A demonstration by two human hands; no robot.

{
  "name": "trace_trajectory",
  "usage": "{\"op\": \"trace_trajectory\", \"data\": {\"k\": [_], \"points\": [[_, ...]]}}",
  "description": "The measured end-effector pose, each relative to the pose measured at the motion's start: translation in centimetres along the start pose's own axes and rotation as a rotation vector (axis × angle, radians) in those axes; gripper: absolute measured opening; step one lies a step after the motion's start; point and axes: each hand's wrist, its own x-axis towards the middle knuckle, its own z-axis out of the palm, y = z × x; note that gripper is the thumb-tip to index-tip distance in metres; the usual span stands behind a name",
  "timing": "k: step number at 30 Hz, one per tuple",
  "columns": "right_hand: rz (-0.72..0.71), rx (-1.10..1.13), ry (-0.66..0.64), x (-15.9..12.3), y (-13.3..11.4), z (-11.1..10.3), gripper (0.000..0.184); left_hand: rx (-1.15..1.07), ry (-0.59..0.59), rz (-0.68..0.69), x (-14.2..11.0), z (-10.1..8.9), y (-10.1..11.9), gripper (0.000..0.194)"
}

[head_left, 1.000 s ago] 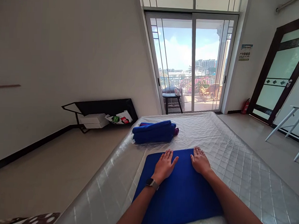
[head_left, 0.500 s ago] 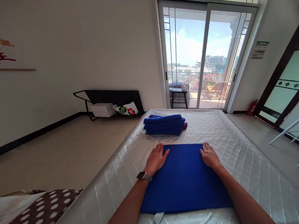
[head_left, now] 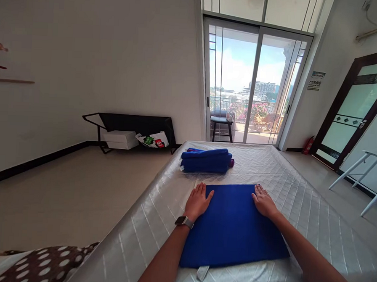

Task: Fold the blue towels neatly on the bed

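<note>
A blue folded cloth, towel-like [head_left: 231,227], lies flat on the silvery quilted mattress [head_left: 149,223], with a pale tag sticking out at its near edge. My left hand [head_left: 198,201] rests palm down over its far left corner, fingers stretched forward and thumb on the cloth. A watch sits on that wrist. On the far right corner my right hand [head_left: 264,201] lies flat too, fingers extended. Neither hand grips anything. Beyond them is a pile of folded blue cloths [head_left: 206,161], with a bit of purple showing at its right end.
Brown polka-dot fabric [head_left: 46,262] is at the lower left beside the mattress. A black-framed rack [head_left: 135,123] with white boxes [head_left: 120,139] and a printed bag [head_left: 153,140] stands by the wall. Sliding glass doors [head_left: 232,84] are ahead; a white-legged table [head_left: 373,161] stands right.
The head view has tilted up and turned slightly right. Both hands stay flat on the same corners of the blue cloth, which looks unchanged.
</note>
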Motion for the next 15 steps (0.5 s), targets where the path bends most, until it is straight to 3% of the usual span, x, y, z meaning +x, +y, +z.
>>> {"op": "trace_trajectory", "data": {"k": [6,11,15], "points": [[0.006,0.002,-0.003,-1.0,-0.1,0.6,0.065,-0.006,0.028,0.004,-0.2,0.1,0.0,0.077],[0.001,0.002,-0.005,-0.9,-0.3,0.5,0.065,0.021,0.149,0.028,-0.5,-1.1,0.2,0.069],[0.014,0.005,-0.019,-1.0,-0.5,0.4,0.066,-0.007,0.161,0.142,-1.0,-1.8,3.5,0.062]]}}
